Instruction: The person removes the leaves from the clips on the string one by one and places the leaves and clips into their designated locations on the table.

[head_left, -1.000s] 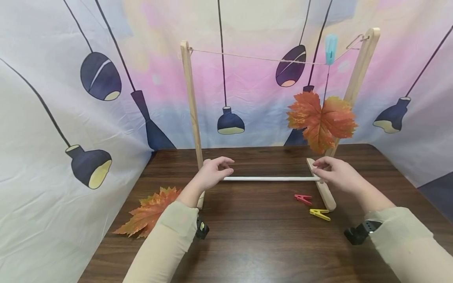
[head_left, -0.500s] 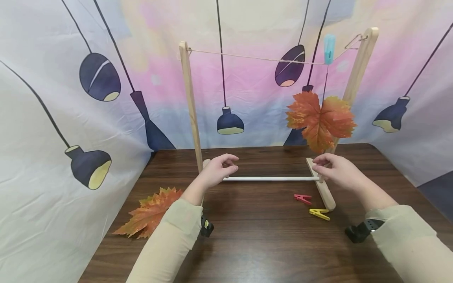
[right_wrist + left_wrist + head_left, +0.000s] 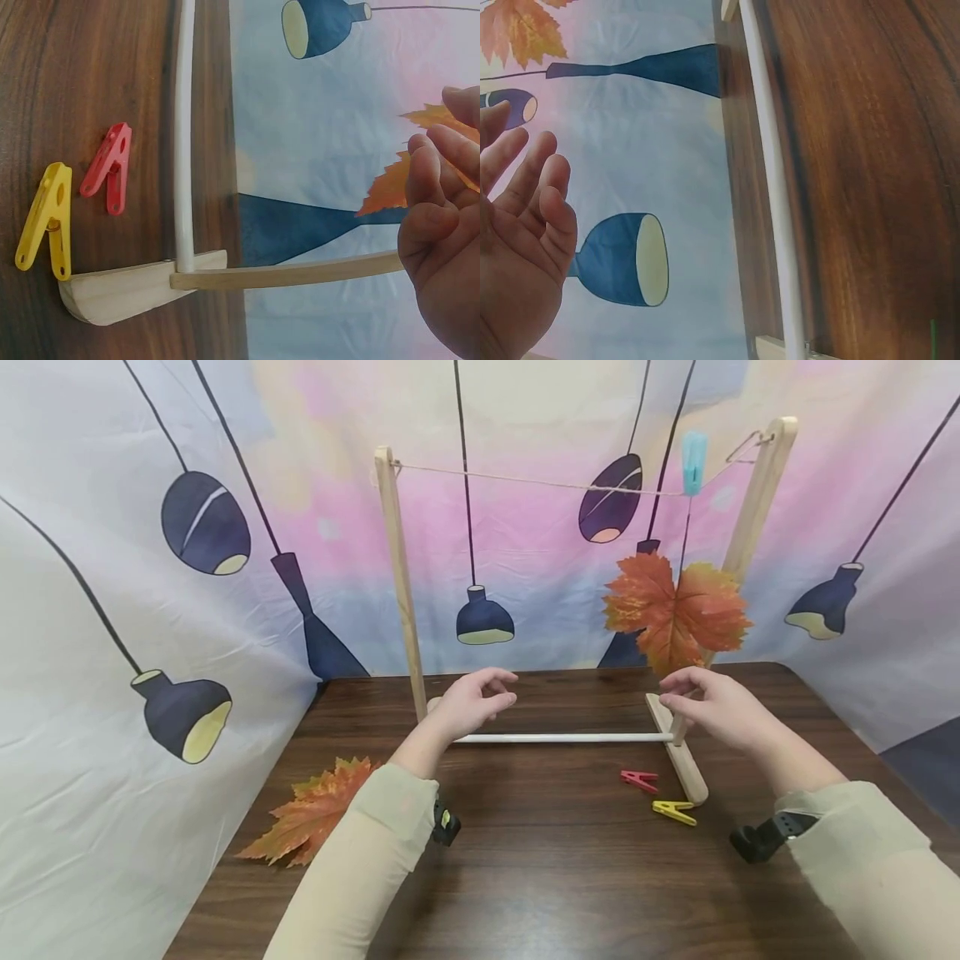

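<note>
My left hand hovers over the left part of the white rod, fingers loosely bent, holding nothing. Across from it, my right hand hangs in the air just below an orange maple leaf, also with nothing in its bent fingers. That leaf dangles by its stem from a light blue clothespin clipped on a string. On the table lie a red clothespin and a yellow clothespin, near the right foot of the wooden stand. Another maple leaf rests at the left, partly behind my left sleeve.
Two wooden posts, a left post and a right post, carry the string, with the rod joining them low down. A cloth backdrop printed with lamps stands behind the dark wooden table.
Both hands have risen a little, the left also shifting slightly right. The leaves and clothespins stay in place; the head view has shifted slightly.
</note>
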Motion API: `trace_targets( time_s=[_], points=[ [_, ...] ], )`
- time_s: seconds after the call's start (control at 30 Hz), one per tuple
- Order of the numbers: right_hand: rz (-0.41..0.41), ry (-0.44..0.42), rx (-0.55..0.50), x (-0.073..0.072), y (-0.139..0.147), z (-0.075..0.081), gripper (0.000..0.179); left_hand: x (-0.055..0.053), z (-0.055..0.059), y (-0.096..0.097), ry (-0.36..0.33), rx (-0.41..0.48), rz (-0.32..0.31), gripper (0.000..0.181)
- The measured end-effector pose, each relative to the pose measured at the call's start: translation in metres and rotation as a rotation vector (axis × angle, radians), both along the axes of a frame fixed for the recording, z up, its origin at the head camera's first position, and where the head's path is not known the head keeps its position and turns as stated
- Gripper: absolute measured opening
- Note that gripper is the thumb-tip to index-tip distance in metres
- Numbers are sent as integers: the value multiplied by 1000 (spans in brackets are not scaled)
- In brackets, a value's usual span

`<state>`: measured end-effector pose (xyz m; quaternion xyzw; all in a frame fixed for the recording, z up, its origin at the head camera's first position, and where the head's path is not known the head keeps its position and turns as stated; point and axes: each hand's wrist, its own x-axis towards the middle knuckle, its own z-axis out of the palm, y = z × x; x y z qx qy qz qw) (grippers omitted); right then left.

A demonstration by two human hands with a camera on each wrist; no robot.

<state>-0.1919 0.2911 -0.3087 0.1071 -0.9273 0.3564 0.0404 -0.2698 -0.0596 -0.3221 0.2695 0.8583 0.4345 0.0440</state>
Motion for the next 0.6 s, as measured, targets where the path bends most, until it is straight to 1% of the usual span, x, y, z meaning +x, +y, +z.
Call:
trace_targets(
  time_s=[0.1,0.33,0.47,0.6],
  points=[
    [3,11,6,0,0,5,42,1,5,3,-10,12,-5,32],
    [-16,32,51,1,9,14,42,7,19,15,-68,90,-58,32],
    [-16,41,61,1,10,17,45,10,28,22,-71,80,-60,33],
    [-17,52,48,0,6,23,45,10,35,27,-71,74,-69,34]
  ],
)
